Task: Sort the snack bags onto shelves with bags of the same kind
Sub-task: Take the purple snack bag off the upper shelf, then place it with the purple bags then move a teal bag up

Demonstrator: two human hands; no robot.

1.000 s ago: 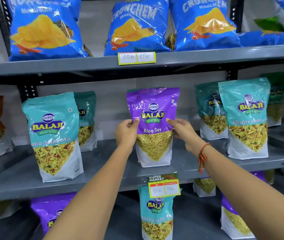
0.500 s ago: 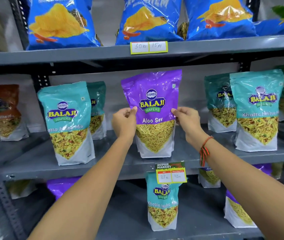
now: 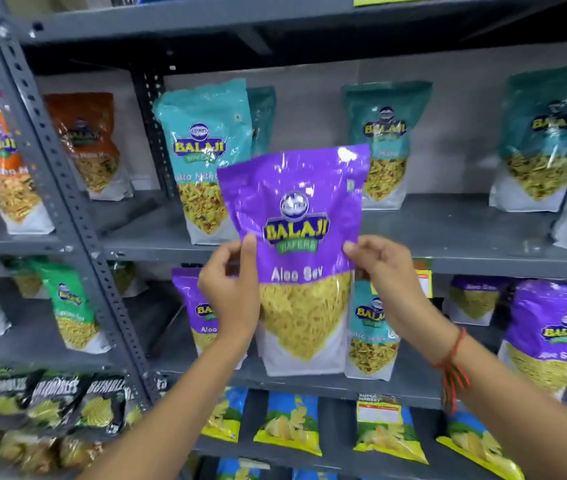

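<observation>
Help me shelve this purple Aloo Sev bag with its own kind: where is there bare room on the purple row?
The held Aloo Sev bag covers that shelf's middle. Bare shelf shows between the teal bag and the right purple bag. A narrow strip lies left of the left purple bag, by the upright post. The centre is crowded.

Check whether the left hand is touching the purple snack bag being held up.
Touching. The head view shows the left hand pinching the left edge of the purple bag, thumb pressed on its front.
</observation>
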